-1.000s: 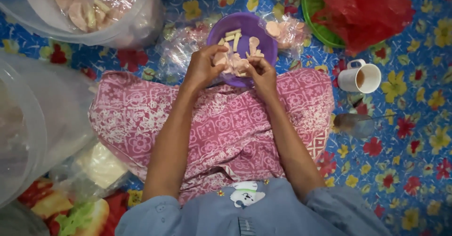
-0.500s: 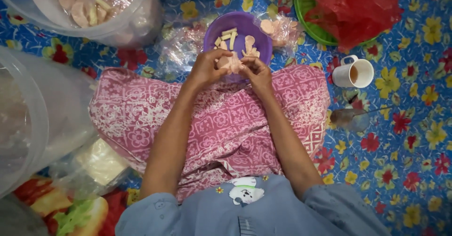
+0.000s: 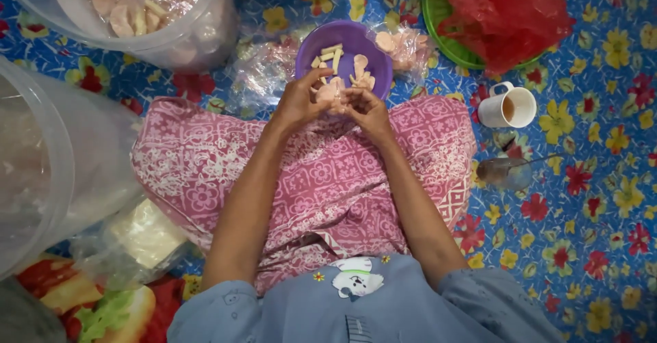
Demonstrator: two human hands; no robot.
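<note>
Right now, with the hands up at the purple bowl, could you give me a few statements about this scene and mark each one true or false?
1. Both hands, the left hand and the right hand, meet at the near rim of the purple bowl, holding a pale food piece between them. True.
2. The purple bowl is empty. False: pale sticks and flat pieces lie in it.
3. The white mug lies tipped over on the mat. False: it stands upright, with brown liquid inside.
4. A red plastic bag sits on the green plate. True.
5. The clear tub at the top left holds pale pieces. True.
</note>
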